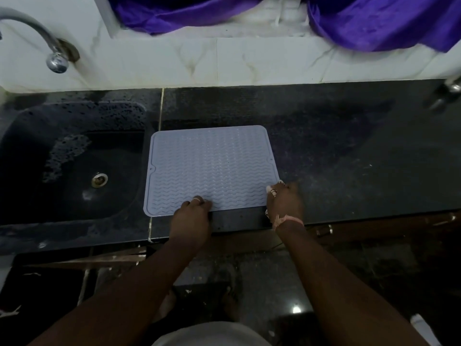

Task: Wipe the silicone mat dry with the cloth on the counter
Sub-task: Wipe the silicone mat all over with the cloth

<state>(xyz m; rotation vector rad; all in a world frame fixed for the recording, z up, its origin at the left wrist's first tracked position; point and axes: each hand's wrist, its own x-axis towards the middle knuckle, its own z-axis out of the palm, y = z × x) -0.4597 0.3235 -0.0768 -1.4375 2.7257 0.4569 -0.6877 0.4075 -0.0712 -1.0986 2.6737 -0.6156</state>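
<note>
Mat (212,168) is laid flat on counter (349,158) beside sink (74,171); near edge is pinched by left hand (192,216), near-right corner gripped by right hand (284,203), fingers curled.

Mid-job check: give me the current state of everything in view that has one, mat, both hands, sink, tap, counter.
silicone mat: flat on the counter, ribbed side up, beside the sink.
left hand: fingers curled on the mat's near edge.
right hand: at the mat's near right corner, curled on something pale; cannot tell if it is the cloth.
sink: wet, droplets showing, drain open.
tap: no water running.
counter: dark, smeared patches.
</note>
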